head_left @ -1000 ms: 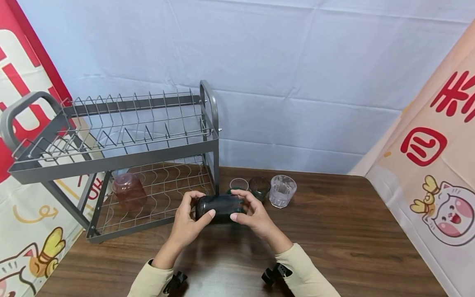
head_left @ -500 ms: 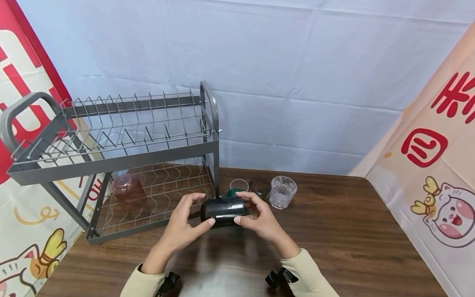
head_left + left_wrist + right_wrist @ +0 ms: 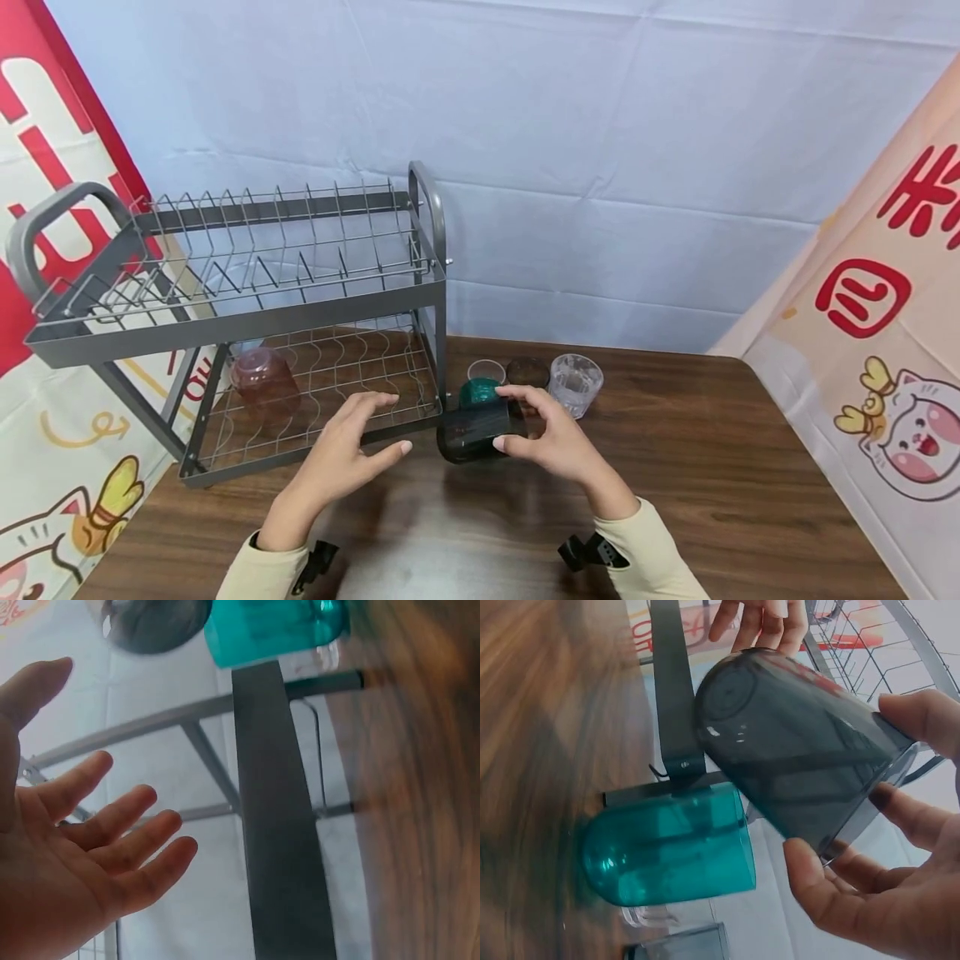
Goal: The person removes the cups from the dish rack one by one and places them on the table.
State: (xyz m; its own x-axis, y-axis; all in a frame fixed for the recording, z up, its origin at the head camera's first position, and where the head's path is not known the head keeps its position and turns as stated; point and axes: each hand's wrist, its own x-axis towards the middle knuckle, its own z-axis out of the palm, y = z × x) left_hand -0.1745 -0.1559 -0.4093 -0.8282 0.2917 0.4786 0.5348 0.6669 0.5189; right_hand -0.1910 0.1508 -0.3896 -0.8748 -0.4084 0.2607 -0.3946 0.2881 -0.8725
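Observation:
A dark grey see-through cup (image 3: 471, 433) lies tilted sideways in the air, its rounded base toward the left. My right hand (image 3: 558, 442) grips it at the rim end, thumb and fingers spread around the edge in the right wrist view. My left hand (image 3: 337, 454) is apart from the cup, fingers loosely extended and palm bare in the left wrist view. Just behind the dark cup, a teal cup (image 3: 675, 847) stands upright on the table, partly hidden in the head view.
A grey two-tier dish rack (image 3: 247, 321) stands at the left, with a reddish cup (image 3: 266, 387) on its lower shelf. Behind the teal cup are a clear glass (image 3: 576, 383), a dark glass (image 3: 527, 371) and another clear rim (image 3: 486, 367). Brown table (image 3: 697, 475) extends to the right.
Both hands were on the dark cup earlier. My left hand has let go and drawn away to the left, while my right hand has carried the cup rightward, its base turning down slightly.

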